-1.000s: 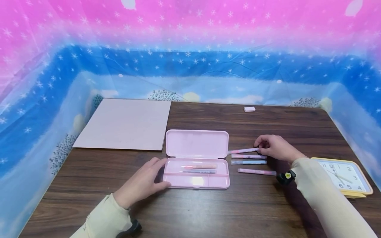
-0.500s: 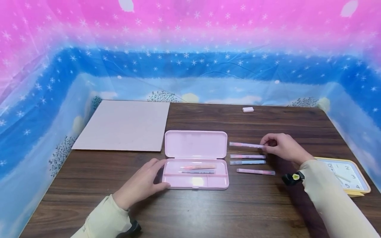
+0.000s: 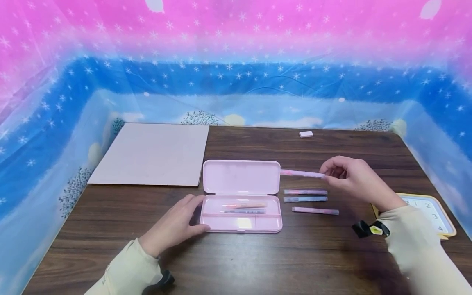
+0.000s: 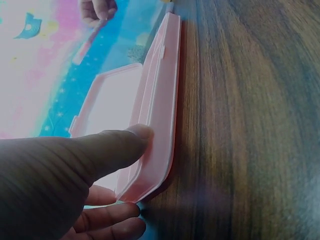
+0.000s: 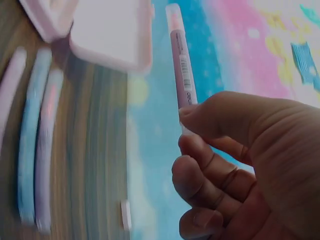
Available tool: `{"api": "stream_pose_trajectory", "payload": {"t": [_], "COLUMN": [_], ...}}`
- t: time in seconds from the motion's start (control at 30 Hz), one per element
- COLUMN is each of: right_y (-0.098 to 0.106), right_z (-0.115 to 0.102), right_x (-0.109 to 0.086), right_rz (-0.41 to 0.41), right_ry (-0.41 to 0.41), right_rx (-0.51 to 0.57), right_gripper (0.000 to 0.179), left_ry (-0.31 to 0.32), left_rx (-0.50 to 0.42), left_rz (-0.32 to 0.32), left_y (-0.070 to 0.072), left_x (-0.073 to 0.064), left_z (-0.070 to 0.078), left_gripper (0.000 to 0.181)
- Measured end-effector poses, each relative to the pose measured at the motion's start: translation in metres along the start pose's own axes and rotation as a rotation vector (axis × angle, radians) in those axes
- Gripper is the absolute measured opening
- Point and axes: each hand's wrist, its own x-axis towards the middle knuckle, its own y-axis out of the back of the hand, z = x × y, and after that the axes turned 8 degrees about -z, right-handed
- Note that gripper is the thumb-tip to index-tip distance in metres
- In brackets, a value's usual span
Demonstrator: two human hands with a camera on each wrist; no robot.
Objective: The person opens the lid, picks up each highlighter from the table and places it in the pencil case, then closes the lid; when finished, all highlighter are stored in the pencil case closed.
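The pale purple pen, raised above the dark wooden table, is pinched by the right hand beside the open pink pencil case, whose left end the left hand touches with thumb and fingers wide apart, while three more pens lie nearby, a small pale block beyond.

Left hand, thumb and fingers spread, right hand raised, thumb and forefinger pinched

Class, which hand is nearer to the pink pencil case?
Left. The left hand holds the pencil case at its left end; the right hand is apart, off to its right, pinching a pen.
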Motion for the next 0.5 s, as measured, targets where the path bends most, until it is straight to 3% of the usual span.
{"api": "stream_pose_trajectory", "payload": {"t": [0.27,0.5], "right_y": [-0.04,-0.077], "right_z": [-0.041,-0.056], "right_x": [0.024,0.042], "right_rz": [-0.084,-0.137], "right_ry": [0.063,0.145], "right_rx": [0.045,0.062], "right_gripper": [0.009,0.009], "left_ry": [-0.011,-0.008], "left_rx": [-0.004,0.0], "left_rz": [0.0,-0.005], "left_y": [0.001,0.001], "left_x": [0.001,0.002], "left_z": [0.0,-0.001], "left_gripper": [0.069,0.069]}}
